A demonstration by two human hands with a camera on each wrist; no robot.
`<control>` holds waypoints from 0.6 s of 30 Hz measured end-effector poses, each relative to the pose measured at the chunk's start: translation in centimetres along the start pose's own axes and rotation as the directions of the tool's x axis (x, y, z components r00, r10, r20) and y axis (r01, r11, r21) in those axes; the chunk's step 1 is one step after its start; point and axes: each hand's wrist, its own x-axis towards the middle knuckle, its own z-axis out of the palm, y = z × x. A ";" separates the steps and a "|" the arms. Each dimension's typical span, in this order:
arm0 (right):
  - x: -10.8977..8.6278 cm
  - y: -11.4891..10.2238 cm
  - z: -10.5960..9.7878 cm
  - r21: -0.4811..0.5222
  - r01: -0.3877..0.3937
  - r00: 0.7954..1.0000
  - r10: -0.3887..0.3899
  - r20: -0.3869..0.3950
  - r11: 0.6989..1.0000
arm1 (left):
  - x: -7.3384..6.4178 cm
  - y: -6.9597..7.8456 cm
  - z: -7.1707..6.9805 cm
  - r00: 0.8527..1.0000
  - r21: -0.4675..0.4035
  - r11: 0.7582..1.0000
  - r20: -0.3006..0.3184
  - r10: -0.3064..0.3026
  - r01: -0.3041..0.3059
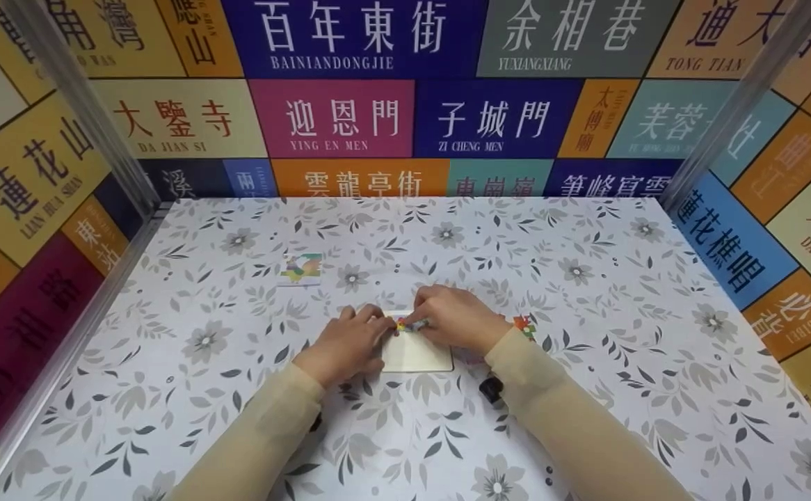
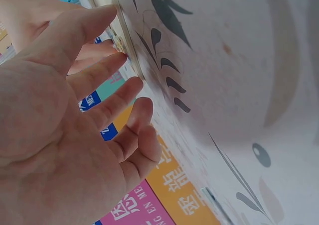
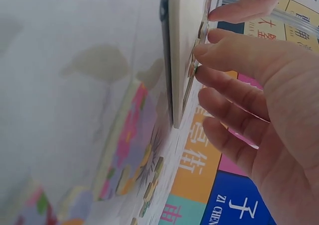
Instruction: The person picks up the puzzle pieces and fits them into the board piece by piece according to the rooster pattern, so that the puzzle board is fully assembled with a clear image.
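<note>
A small cream jigsaw tray [image 1: 416, 355] lies on the table between the hands, with small coloured puzzle pieces [image 1: 401, 324] along its far side. My left hand [image 1: 350, 344] rests at the tray's left edge; its index fingertip touches near the pieces, and the other fingers are loosely bent in the left wrist view. From the far right side, my right hand [image 1: 458, 316] reaches over the tray. Its thumb and index finger pinch a small puzzle piece [image 3: 192, 68] at the tray surface, mostly hidden by the fingertips.
Bright loose pieces [image 1: 525, 325] lie right of the right hand, partly behind its wrist. In the right wrist view more pieces [image 3: 149, 190] lie beside the tray. A coloured picture square [image 1: 301, 268] sits at the back left. Walls with printed signs [image 1: 332, 118] enclose the floral tabletop [image 1: 204, 396].
</note>
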 end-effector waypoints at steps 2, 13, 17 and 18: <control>0.0 0.0 -0.1 0.002 0.009 1.000 -0.009 0.010 1.000 | 0.0 0.0 0.0 1.000 -0.008 1.000 0.003 -0.002 0.002; 0.1 -0.3 -0.4 0.011 0.000 0.999 0.000 0.035 1.000 | 0.1 -0.2 -0.1 0.999 -0.030 0.999 0.035 -0.024 0.025; 0.0 -0.4 -0.4 0.025 -0.011 1.000 0.010 0.020 1.000 | 0.0 -0.2 -0.1 1.000 -0.053 0.999 0.007 -0.002 0.003; 0.0 -0.4 -0.5 0.030 -0.017 1.000 0.017 0.015 0.999 | 0.0 -0.2 -0.1 1.000 -0.058 0.998 0.001 0.004 -0.004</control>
